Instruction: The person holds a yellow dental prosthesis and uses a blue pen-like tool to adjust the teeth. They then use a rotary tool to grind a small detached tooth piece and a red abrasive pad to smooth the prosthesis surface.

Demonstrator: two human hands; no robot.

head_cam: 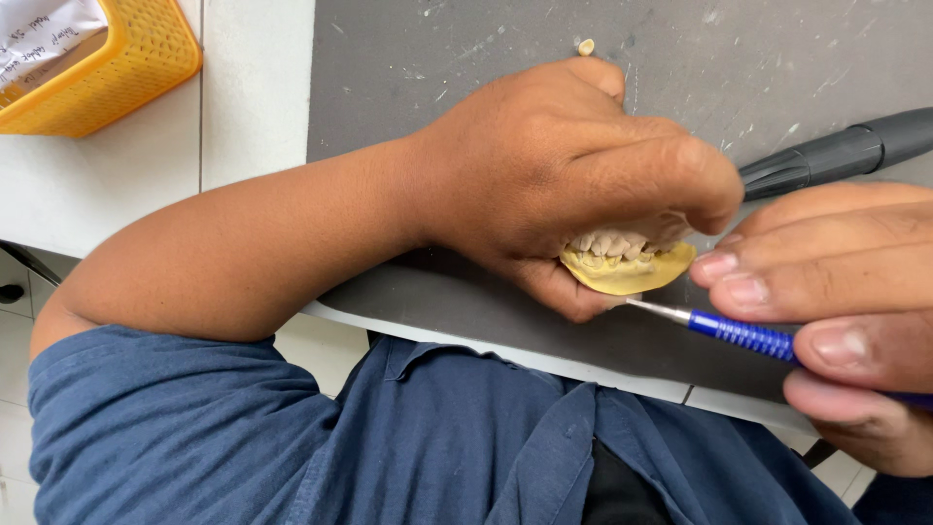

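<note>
Gripping a yellow dental cast [630, 261], the left hand [564, 185] is closed above the grey mat [486, 58]; a blue-handled tool [748, 335] is pinched by the right hand [836, 311] at four o'clock. A dark handpiece [836, 154] lies at two o'clock, a yellow basket [136, 68] on the bench [253, 87] at ten.

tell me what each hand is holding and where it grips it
Left hand clasps the yellow dental cast around its sides. Right hand pinches the blue-handled metal tool along its handle.
</note>
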